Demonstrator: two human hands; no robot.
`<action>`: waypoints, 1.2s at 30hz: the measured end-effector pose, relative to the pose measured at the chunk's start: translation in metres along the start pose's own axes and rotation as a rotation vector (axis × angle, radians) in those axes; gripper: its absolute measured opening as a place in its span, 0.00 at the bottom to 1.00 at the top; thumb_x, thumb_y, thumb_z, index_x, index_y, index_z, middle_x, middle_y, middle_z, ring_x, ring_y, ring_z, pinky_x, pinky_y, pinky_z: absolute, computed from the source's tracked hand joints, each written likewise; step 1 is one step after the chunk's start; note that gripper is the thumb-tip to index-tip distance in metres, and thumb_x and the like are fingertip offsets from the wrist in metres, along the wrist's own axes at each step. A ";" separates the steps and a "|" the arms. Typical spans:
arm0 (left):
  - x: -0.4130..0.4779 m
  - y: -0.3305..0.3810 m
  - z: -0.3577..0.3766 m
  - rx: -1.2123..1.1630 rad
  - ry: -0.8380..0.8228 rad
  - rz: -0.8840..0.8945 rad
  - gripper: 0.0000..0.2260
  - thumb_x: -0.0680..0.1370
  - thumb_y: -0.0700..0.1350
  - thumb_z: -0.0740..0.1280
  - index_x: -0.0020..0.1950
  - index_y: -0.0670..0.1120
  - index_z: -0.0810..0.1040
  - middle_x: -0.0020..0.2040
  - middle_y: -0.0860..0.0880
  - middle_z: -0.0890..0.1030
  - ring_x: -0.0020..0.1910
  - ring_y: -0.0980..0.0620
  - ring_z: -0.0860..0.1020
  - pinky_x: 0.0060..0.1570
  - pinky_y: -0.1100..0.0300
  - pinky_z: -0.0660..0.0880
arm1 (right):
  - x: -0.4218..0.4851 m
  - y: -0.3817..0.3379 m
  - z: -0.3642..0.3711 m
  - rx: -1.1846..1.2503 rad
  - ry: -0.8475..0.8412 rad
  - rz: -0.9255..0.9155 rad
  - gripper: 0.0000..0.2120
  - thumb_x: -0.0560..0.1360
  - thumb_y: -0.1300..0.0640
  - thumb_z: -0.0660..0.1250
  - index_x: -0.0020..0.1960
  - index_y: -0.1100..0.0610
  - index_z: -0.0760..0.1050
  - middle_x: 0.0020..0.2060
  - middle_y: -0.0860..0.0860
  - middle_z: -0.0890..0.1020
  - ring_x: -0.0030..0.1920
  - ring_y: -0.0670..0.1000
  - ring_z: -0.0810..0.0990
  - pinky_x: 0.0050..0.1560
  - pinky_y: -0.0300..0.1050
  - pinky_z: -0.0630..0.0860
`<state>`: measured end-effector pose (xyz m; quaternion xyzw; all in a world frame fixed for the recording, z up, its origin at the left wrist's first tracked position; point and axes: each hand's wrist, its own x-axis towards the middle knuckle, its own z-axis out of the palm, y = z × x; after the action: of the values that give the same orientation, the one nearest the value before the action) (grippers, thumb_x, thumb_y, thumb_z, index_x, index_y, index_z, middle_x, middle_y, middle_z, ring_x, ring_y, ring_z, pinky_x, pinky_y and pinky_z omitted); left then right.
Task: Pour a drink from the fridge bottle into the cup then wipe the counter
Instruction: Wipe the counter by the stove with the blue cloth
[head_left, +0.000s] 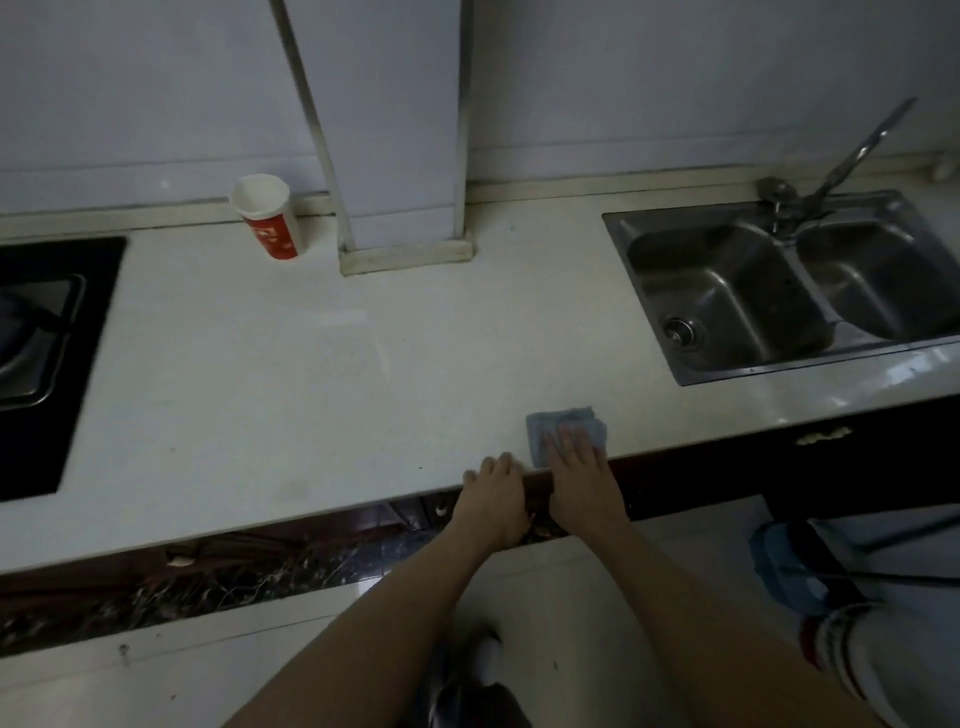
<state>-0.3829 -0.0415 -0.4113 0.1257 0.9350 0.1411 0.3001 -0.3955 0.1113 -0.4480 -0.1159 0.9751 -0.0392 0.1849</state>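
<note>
Blue-grey cloth, folded small, lies flat on the pale desk just inside its front edge, between the hob and the sink. The right hand is spread flat on top of it, fingers extended and palm pressing down rather than pinching; the cloth's far and left margins show beyond the fingertips. The left hand rests just beside it on the desk edge, fingers curled over the lip and holding nothing, apparently as a brace. The red-and-white paper cup stands upright at the back of the desk against the wall, well apart from both hands, near the base of a boxed pipe casing. Its contents cannot be made out. No bottle is in view. A black gas hob occupies the left end and a double steel sink with its tap the right.

Step in hand, as judged: the wiping of the desk, the pouring seemingly done. The next move calls for steady downward pressure while the cloth is drawn across the open surface, in overlapping passes, stopping short of the cup so as not to knock it over.
</note>
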 end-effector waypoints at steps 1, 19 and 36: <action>0.006 0.006 0.003 0.018 -0.005 0.014 0.28 0.77 0.46 0.63 0.74 0.39 0.60 0.75 0.40 0.60 0.71 0.40 0.62 0.68 0.42 0.63 | -0.002 0.010 0.001 0.006 0.016 0.029 0.38 0.73 0.58 0.65 0.78 0.60 0.50 0.77 0.61 0.54 0.77 0.63 0.51 0.75 0.62 0.51; 0.143 0.069 -0.046 0.122 -0.009 0.031 0.29 0.79 0.43 0.58 0.78 0.40 0.52 0.80 0.43 0.47 0.77 0.40 0.49 0.70 0.34 0.56 | 0.031 0.119 -0.020 0.051 -0.086 0.247 0.39 0.73 0.55 0.64 0.78 0.59 0.48 0.78 0.59 0.49 0.77 0.62 0.45 0.76 0.61 0.46; 0.254 0.032 -0.109 -0.075 0.240 -0.269 0.25 0.81 0.47 0.53 0.77 0.39 0.55 0.77 0.41 0.55 0.76 0.38 0.53 0.74 0.37 0.52 | 0.246 0.180 -0.101 -0.059 -0.094 -0.050 0.38 0.78 0.44 0.56 0.78 0.54 0.37 0.78 0.53 0.39 0.77 0.54 0.36 0.76 0.53 0.36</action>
<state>-0.6432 0.0494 -0.4492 -0.0293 0.9666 0.1483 0.2068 -0.6935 0.2299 -0.4622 -0.1471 0.9629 -0.0094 0.2262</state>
